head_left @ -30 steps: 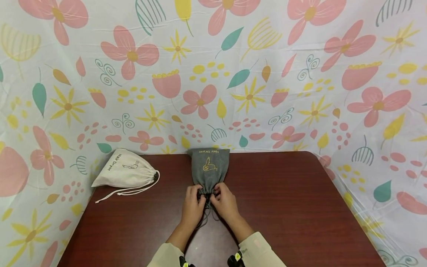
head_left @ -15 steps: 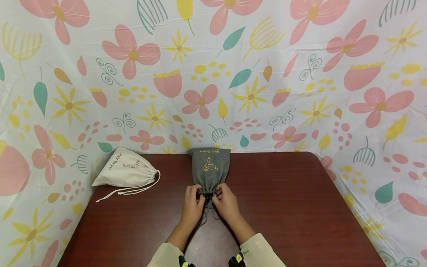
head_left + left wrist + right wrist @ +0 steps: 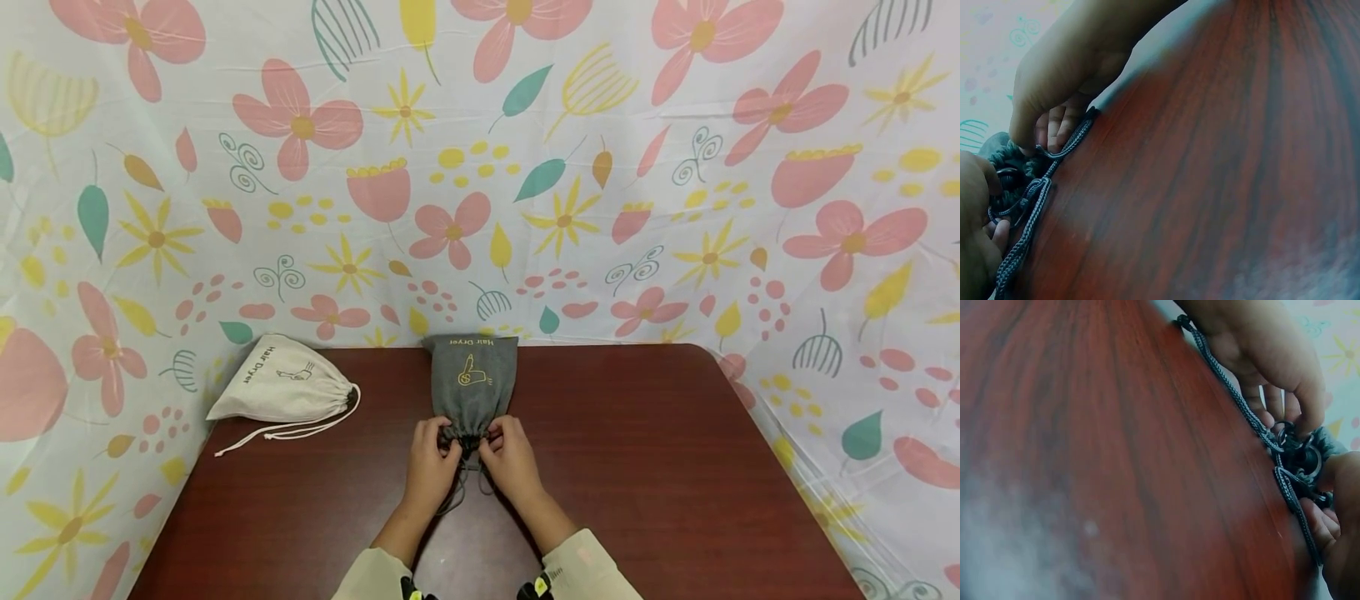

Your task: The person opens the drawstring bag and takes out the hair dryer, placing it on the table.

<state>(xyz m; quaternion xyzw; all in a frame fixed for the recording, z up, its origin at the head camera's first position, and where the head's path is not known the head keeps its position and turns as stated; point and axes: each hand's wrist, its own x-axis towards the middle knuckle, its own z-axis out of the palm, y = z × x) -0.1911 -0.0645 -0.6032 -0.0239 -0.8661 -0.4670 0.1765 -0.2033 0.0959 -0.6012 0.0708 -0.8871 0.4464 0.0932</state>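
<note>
A dark grey drawstring bag [image 3: 474,383] lies flat at the back middle of the table, printed in yellow with "Hair Dryer" and a dryer outline. Its gathered mouth faces the person. My left hand [image 3: 431,467] pinches the left side of that mouth, and my right hand [image 3: 516,467] pinches the right side, thumbs on the near edge. Between the hands, the right wrist view shows dark ring-shaped parts [image 3: 1311,459] at the mouth. Grey braided drawstrings [image 3: 1035,215] hang from it onto the tabletop. What the bag contains is hidden.
To the left, a cream drawstring bag [image 3: 281,383] with the same print lies near the table's back left edge, its white cords [image 3: 300,429] trailing on the wood. A floral cloth [image 3: 600,208] hangs behind the dark red-brown table [image 3: 675,467].
Both hands keep their pinch and have spread very slightly apart, and the grey bag's gathered mouth looks a little wider. The cream bag stays in place.
</note>
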